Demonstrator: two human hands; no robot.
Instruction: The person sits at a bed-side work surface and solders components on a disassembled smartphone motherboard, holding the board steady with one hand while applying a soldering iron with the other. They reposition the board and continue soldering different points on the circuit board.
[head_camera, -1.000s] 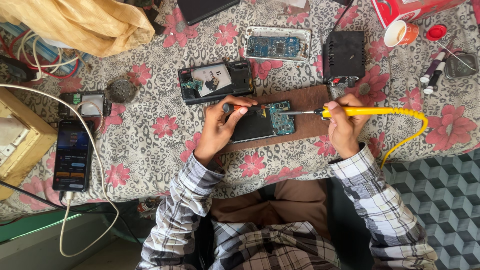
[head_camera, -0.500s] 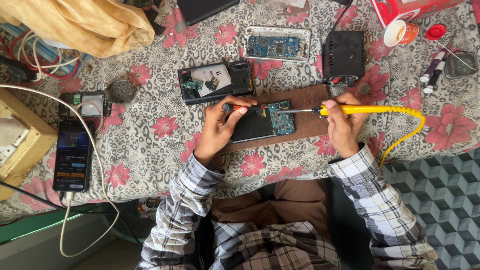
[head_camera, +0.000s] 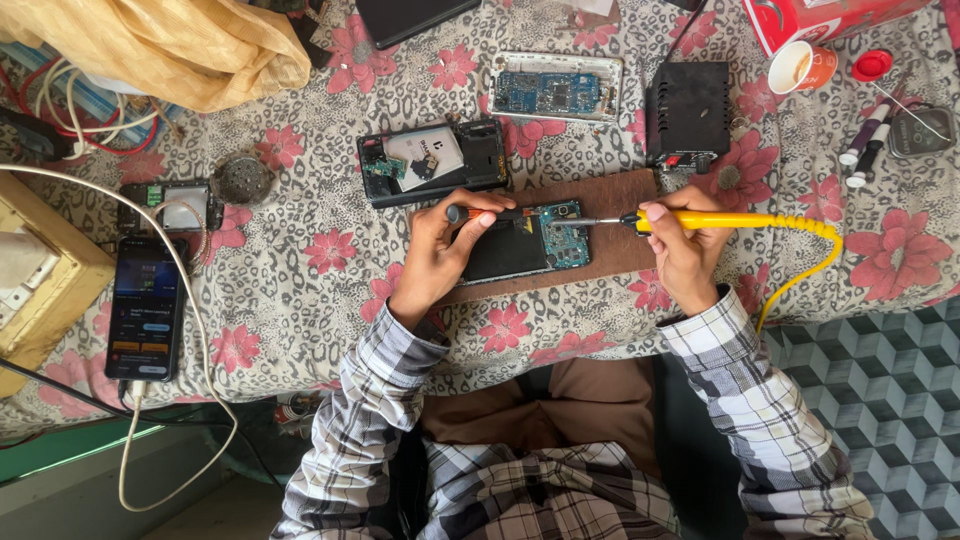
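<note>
Across a table draped in a flowered, leopard-print cloth (head_camera: 300, 300), we work on a brown wooden board (head_camera: 610, 250) where an opened phone (head_camera: 525, 245) lies, its blue circuit board exposed. Our left hand (head_camera: 445, 255) rests on the phone's dark half, fingers closed around a slim orange-and-black tool (head_camera: 490, 214). Our right hand (head_camera: 685, 250) grips a yellow soldering iron (head_camera: 720, 221), its tip over the circuitry. Just beyond the board lies another dismantled handset (head_camera: 432, 160).

Both hands forward, left hand (head_camera: 445, 255) and right hand (head_camera: 685, 250) fingers curled closed.
</note>
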